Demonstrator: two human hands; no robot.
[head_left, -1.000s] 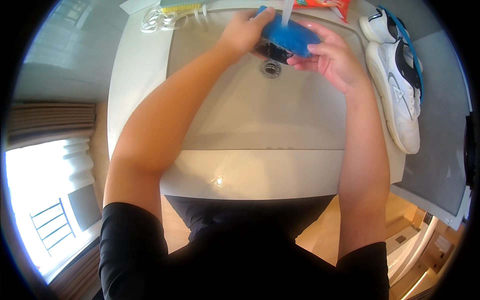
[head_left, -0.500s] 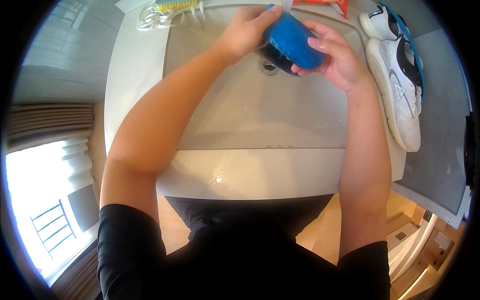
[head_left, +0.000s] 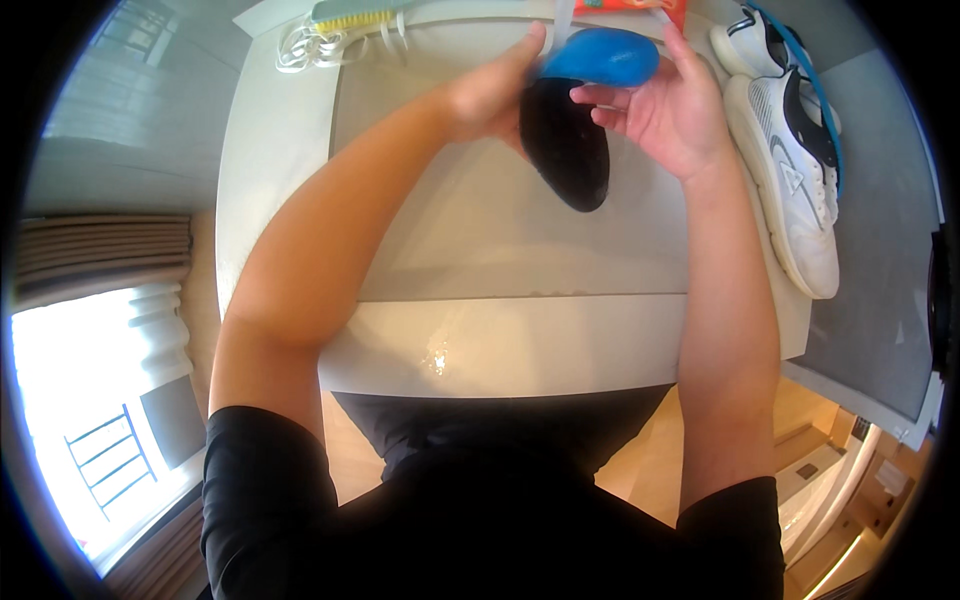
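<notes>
A shoe insole (head_left: 565, 150), black on one face and blue on the other, hangs bent over the sink under a thin stream of water (head_left: 562, 25). My left hand (head_left: 490, 95) grips its left edge, thumb up and the other fingers partly hidden behind it. The blue part is folded over at the top, and the black part points down toward me. My right hand (head_left: 665, 115) is beside the blue part, fingers spread and thumb raised. Its fingertips lie near the black face; whether they touch it I cannot tell.
The grey sink basin (head_left: 480, 240) lies below. White shoelaces (head_left: 305, 42) and a yellow-bristled brush (head_left: 355, 18) are at the back left. An orange package (head_left: 635, 5) is behind. White sneakers (head_left: 795, 190) and a blue cord (head_left: 820, 95) lie along the right.
The insole has turned so that its black face shows and hangs down, where blue faced up before. My right hand has loosened and spread its fingers. My left hand has tilted.
</notes>
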